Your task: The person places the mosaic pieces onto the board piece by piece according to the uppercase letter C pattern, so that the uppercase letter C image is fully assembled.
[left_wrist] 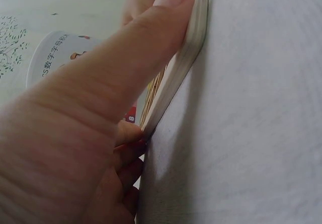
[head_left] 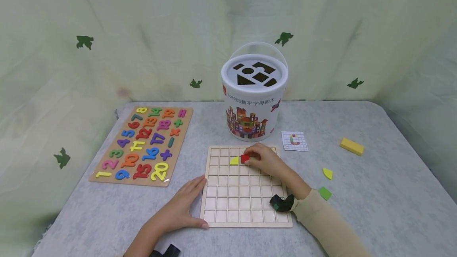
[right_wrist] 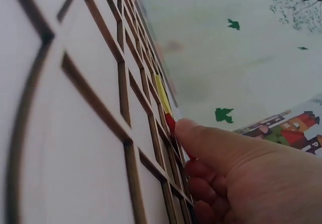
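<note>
A wooden grid board (head_left: 228, 203) lies in front of me. My right hand (head_left: 265, 160) pinches a red square tile (head_left: 244, 159) at the board's upper part. Just left of that tile, a yellow quarter-round tile (head_left: 234, 161) sits in a grid cell. The right wrist view has the thumb on the red tile (right_wrist: 170, 123), beside the yellow tile (right_wrist: 162, 94). My left hand (head_left: 178, 207) is spread along the board's left side, fingertips and thumb touching its edge; in the left wrist view its thumb rests against the board's rim (left_wrist: 197, 32).
Behind the board stands a white bucket (head_left: 250, 98) with a shape-hole lid. A small pattern card (head_left: 294, 141) lies beside it. Rightward are a yellow block (head_left: 351, 146), a yellow quarter-round tile (head_left: 327, 173) and a green tile (head_left: 325, 193). A number puzzle board (head_left: 143, 146) lies left.
</note>
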